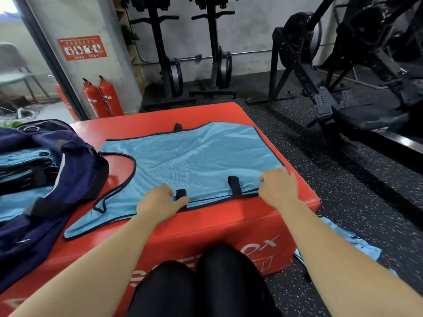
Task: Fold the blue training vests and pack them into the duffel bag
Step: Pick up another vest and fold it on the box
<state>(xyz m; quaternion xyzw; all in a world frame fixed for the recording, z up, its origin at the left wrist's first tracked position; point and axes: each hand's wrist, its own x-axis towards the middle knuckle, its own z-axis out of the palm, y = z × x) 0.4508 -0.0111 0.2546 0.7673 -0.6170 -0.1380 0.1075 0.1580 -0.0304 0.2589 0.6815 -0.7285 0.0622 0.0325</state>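
Note:
A light blue training vest (192, 161) with black trim lies spread flat on the red padded box (206, 227). My left hand (160, 201) pinches the vest's near edge beside a short black strap. My right hand (278, 185) pinches the same near edge at its right corner, next to a second black strap. At the left stands the open navy duffel bag (75, 170), with several folded blue vests (20, 161) stacked inside it. More blue vest fabric (343, 239) lies on the floor to the right of the box.
Two red fire extinguishers (101, 97) stand by the wall behind the box. Black exercise machines (320, 72) fill the far side and right. Dark speckled rubber floor (357, 191) surrounds the box. My knees in black (201, 282) press against its front.

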